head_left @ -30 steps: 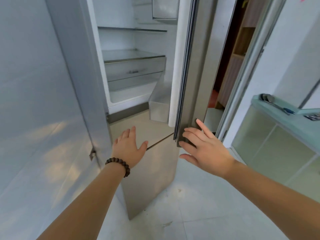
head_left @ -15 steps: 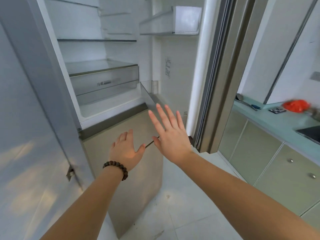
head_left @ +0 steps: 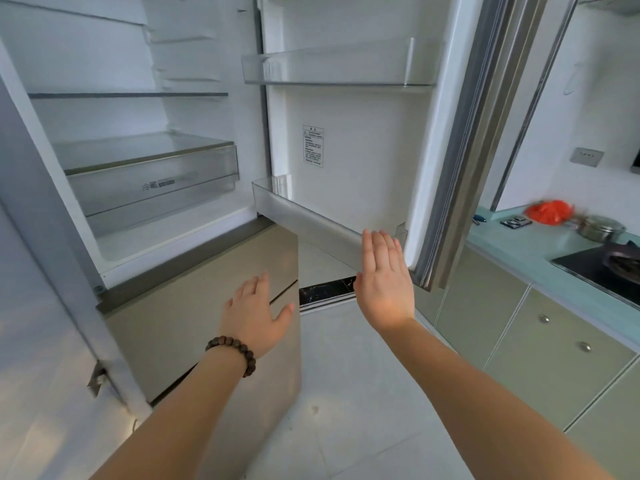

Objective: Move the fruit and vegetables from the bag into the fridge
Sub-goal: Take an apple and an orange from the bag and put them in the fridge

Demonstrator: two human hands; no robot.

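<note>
The fridge (head_left: 145,188) stands open with its door (head_left: 363,140) swung wide to the right, glass shelves and a clear drawer (head_left: 152,183) bare inside, while the red bag (head_left: 549,212) sits well apart on the counter (head_left: 519,247) at the far right, beside a steel pot (head_left: 602,228) and near a dark pan (head_left: 623,263) on the hob. The left hand (head_left: 254,315), a bead bracelet (head_left: 233,351) on its wrist, hovers palm-down before the lower drawer front with fingers spread and holding nothing; the right hand (head_left: 386,282) is raised flat, fingers straight and together, empty, just before the door's lower bin (head_left: 311,220). A white label (head_left: 313,146) on the door's inner face carries print too small to read, and the marking on the drawer cannot be read either.
</note>
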